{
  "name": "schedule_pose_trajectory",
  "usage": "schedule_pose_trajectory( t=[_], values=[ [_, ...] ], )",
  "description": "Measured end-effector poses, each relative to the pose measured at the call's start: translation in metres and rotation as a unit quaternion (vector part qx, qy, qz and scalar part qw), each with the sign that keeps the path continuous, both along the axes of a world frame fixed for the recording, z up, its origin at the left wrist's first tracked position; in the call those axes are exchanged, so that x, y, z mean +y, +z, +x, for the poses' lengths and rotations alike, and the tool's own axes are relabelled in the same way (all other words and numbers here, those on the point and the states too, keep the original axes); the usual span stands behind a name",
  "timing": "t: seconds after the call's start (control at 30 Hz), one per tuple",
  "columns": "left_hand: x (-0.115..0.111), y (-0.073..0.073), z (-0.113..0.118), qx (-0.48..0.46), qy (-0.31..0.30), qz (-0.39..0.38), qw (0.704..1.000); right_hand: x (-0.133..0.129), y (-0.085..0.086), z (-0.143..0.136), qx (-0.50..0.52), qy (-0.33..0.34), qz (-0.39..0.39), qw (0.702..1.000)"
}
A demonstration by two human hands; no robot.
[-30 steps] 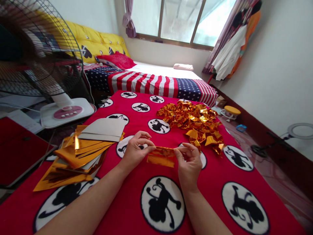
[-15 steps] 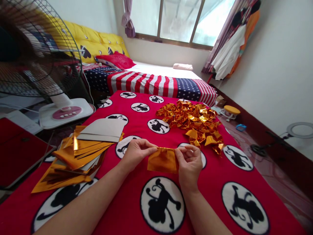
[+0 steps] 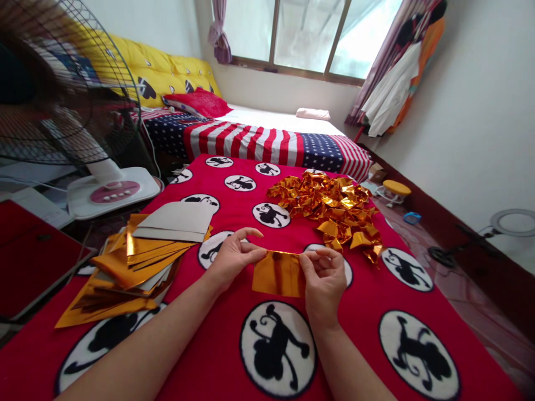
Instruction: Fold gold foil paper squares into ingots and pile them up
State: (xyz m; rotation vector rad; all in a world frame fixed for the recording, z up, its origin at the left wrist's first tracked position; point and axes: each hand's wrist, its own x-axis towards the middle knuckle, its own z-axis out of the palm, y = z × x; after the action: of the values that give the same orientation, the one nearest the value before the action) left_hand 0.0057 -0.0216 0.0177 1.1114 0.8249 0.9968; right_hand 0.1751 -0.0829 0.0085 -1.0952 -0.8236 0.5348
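Note:
A gold foil sheet (image 3: 279, 275) with a narrow fold along its far edge is held between my two hands over the red cloth. My left hand (image 3: 237, 255) pinches its far left corner with the thumb and a finger, the index finger raised away. At the far right corner, my right hand (image 3: 325, 275) grips the sheet between thumb and fingers. To the left lies a loose stack of gold sheets (image 3: 121, 267), with grey-white sheets (image 3: 175, 220) on top. Beyond my right hand is a heap of folded gold pieces (image 3: 324, 197).
The red cloth (image 3: 351, 345) has round black-and-white monkey prints. A fan (image 3: 112, 189) stands at the left beside a red panel (image 3: 33, 256). A bed (image 3: 254, 142) is behind; a yellow stool (image 3: 396, 188) and a ring light (image 3: 512, 221) are at the right.
My left index finger has lifted up and away from the thumb. The sheet and my right hand have hardly moved.

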Motion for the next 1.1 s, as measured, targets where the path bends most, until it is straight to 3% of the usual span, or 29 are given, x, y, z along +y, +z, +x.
schedule_pose_trajectory(
  t=[0.2, 0.33, 0.47, 0.53, 0.73, 0.87, 1.1],
  values=[
    [-0.002, 0.006, 0.002, 0.128, 0.003, 0.177, 0.976, 0.000, 0.000, -0.002, -0.015, 0.001, 0.000, 1.000],
    [-0.007, 0.012, 0.005, 0.197, 0.046, 0.244, 0.949, -0.001, -0.001, -0.004, -0.020, 0.003, -0.007, 1.000],
    [-0.010, 0.011, 0.010, 0.263, 0.111, 0.245, 0.927, -0.002, -0.003, -0.006, -0.031, 0.010, -0.013, 0.999],
    [-0.010, 0.008, 0.011, 0.257, 0.117, 0.222, 0.933, -0.003, -0.003, -0.007, -0.037, 0.014, -0.014, 0.999],
    [-0.006, 0.003, 0.010, 0.162, 0.051, 0.166, 0.971, -0.005, -0.003, -0.008, -0.031, 0.021, -0.011, 0.999],
    [-0.005, 0.009, 0.005, 0.186, -0.019, 0.183, 0.965, -0.005, -0.005, -0.007, -0.051, 0.027, -0.004, 0.998],
    [-0.006, 0.012, 0.003, 0.214, -0.011, 0.258, 0.942, -0.004, -0.002, -0.001, -0.208, 0.079, -0.020, 0.975]
  ],
)
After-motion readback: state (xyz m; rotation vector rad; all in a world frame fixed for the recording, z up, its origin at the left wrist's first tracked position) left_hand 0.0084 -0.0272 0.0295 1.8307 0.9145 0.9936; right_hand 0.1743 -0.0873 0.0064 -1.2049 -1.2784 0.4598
